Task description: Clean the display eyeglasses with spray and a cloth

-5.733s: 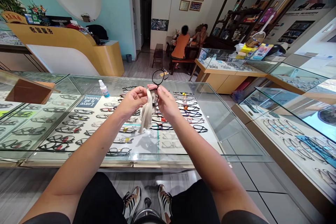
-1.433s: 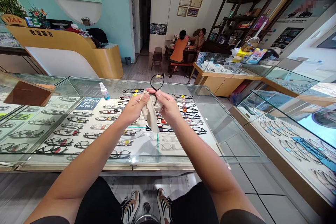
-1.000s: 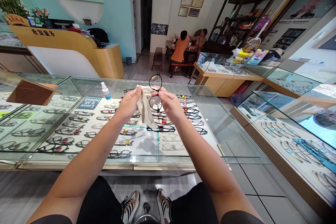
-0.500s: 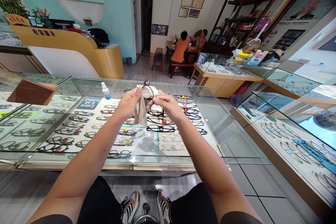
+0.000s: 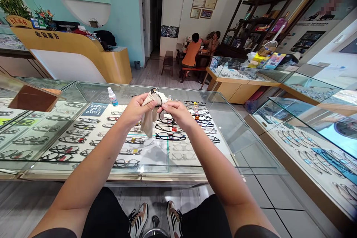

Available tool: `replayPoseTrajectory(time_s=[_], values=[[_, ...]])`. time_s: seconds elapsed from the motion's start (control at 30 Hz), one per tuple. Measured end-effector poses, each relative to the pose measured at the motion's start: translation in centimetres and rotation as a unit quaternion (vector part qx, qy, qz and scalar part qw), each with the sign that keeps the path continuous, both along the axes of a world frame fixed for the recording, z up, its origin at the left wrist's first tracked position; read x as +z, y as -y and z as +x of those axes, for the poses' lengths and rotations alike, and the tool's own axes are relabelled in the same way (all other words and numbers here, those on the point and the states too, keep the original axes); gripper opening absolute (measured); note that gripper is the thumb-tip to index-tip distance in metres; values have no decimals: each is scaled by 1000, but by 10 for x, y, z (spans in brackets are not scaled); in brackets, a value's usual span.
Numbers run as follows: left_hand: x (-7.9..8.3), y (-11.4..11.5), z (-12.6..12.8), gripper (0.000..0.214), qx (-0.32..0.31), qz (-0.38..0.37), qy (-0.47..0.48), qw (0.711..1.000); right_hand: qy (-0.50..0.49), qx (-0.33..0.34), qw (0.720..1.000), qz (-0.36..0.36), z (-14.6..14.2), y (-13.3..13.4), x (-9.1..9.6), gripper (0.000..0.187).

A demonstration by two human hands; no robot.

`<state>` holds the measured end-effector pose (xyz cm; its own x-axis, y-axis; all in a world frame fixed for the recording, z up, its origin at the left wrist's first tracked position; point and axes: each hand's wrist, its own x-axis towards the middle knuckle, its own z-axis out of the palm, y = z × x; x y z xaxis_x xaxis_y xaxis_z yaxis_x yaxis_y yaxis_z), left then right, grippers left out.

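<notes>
our left hand [image 5: 141, 108], at the centre of the frame, is closed in a pinch, with the beige cloth [image 5: 147, 122] gathered between its thumb and fingers. our right hand [image 5: 178, 111], just beside it on the right, is closed as well, its thumb and fingertips nipped on the black-rimmed glasses [image 5: 166, 122], apparently near the bridge. so the glasses sit between our two hands, held up clear of the desk [image 5: 173, 176].

their long axis runs on a slant in the frame, from the upper left down to the lower right. the upper lens is the one nearer our left hand, and the cloth lies against it; whether it wraps both faces we cannot tell. the lower lens, free of cloth, hangs just under our right fingertips. the cloth's loose end droops below our left hand, left of that lens.

farther out, behind the held pair, we see rows of display frames [image 5: 170, 136] under the desk's glass across the middle of the picture. left of centre, well apart from our hands, a white spray bottle [image 5: 113, 96] stands upright near a blue card [image 5: 96, 110]. in the upper middle, a person in orange [image 5: 192, 52] sits with another person [image 5: 214, 43].
</notes>
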<state>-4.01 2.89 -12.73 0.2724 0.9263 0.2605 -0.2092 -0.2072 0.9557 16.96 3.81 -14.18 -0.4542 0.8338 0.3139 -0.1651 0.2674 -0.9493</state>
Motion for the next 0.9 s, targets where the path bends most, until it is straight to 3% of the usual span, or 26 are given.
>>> replayPoseTrajectory(time_s=[0.63, 0.9], values=[[-11, 2, 14, 59, 78, 7, 60, 995, -26, 58, 998, -7, -10, 0, -9, 54], [-8, 7, 22, 59, 85, 27, 80, 993, 20, 76, 996, 40, -13, 5, -8, 58]])
